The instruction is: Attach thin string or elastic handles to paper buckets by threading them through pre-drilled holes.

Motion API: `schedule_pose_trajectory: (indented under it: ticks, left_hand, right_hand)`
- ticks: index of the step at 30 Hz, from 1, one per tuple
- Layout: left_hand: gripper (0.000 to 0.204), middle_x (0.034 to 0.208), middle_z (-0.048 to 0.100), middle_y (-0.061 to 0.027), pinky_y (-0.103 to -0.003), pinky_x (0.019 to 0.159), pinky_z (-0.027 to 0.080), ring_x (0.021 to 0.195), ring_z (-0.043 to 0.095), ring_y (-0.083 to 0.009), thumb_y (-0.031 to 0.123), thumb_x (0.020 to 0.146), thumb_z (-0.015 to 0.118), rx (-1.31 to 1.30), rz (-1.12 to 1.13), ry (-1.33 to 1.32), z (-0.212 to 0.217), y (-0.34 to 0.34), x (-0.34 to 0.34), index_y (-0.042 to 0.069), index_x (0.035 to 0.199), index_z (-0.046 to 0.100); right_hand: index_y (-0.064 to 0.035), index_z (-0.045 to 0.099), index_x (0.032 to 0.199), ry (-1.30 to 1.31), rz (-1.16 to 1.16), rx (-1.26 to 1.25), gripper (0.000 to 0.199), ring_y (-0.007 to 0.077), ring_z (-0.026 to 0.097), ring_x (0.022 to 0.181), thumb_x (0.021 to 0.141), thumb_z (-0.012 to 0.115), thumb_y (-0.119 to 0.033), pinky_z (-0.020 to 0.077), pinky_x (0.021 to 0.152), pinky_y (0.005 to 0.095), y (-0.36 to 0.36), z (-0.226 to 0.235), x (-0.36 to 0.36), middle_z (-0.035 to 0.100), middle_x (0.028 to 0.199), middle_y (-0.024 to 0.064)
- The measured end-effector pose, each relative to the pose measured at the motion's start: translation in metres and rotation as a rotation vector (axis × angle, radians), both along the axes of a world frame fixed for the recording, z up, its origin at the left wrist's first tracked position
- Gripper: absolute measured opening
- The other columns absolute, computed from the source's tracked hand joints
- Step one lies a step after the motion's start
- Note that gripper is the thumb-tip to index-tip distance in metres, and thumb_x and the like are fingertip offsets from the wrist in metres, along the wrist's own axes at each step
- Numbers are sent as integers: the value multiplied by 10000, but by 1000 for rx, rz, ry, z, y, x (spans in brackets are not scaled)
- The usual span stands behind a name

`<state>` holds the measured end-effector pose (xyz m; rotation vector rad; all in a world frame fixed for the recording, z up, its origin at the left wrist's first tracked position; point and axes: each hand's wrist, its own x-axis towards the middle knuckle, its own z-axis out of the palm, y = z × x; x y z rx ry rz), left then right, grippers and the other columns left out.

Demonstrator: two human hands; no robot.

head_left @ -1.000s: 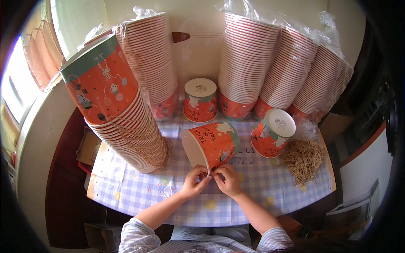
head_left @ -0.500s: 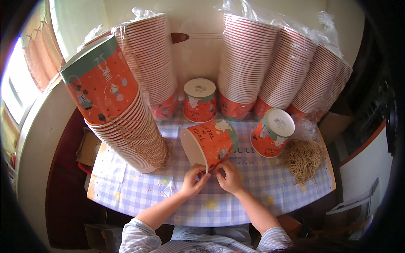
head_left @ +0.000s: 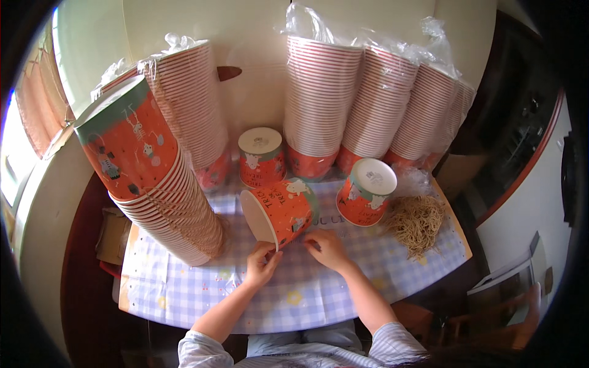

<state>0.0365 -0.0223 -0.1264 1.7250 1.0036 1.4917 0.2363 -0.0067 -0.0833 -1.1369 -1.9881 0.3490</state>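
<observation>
An orange paper bucket [head_left: 283, 211] with a green band and printed figures lies on its side, mouth toward the left. My left hand [head_left: 262, 264] pinches its rim at the near side. Just right of the bucket, my right hand [head_left: 328, 250] is closed with fingertips together; what they hold, if anything, is too small to make out. Beyond, two similar buckets stand upside down, one behind [head_left: 261, 165] and one to the right [head_left: 368, 193]. A loose pile of tan twine [head_left: 417, 224] rests at the right.
A tall leaning stack of nested buckets [head_left: 153, 165] with tan twine hanging over it stands at the left. Several plastic-wrapped stacks [head_left: 322, 98] line the back by the wall. A blue checked cloth [head_left: 208, 300] covers the table.
The whole view has shifted, so things appear farther left. My right hand has drawn a little away from the bucket's side, while my left hand keeps hold of the rim.
</observation>
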Motion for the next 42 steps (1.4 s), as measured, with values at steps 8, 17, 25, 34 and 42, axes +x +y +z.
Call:
schedule_pose_trajectory:
  ticks: [8, 17, 25, 34, 42]
  left_hand:
    - [137, 824, 527, -76, -214, 521, 416, 610, 507, -104, 12, 747, 629, -12, -24, 1, 0, 0, 3, -8, 865, 563]
    - [149, 836, 509, -61, -206, 539, 401, 613, 478, -89, -1, 752, 624, 6, -45, 1, -2, 0, 8, -11, 881, 550]
    - [167, 828, 540, -84, -228, 518, 421, 642, 528, -134, 23, 734, 646, -21, -39, 19, -1, -2, 7, 6, 885, 575]
    - [182, 838, 545, -90, -231, 537, 436, 667, 540, -143, 31, 739, 642, -17, -36, 53, 4, -1, 6, -1, 906, 576]
    - [171, 845, 544, -90, -226, 530, 443, 660, 547, -138, 23, 743, 639, -42, 30, 7, 4, -1, 5, 1, 902, 580]
  right_hand:
    - [-66, 609, 709, -793, -326, 61, 113, 259, 557, 799, 705, 511, -123, 413, 687, 403, -1, -9, 129, 595, 773, 88]
    - [-106, 616, 662, -1045, -353, 216, 94, 194, 508, 851, 670, 533, -148, 367, 740, 358, 0, -10, 187, 578, 795, 26]
    - [-117, 626, 664, -1161, -380, 124, 75, 182, 506, 865, 663, 560, -153, 359, 754, 344, 1, -4, 190, 582, 801, 10]
    - [-87, 610, 717, -676, -174, 171, 73, 233, 548, 803, 712, 568, -147, 384, 742, 375, -4, 16, 123, 587, 760, 70]
    - [-49, 587, 793, 16, -9, -97, 65, 298, 578, 732, 750, 577, -96, 451, 630, 371, 1, 16, 6, 598, 778, 108]
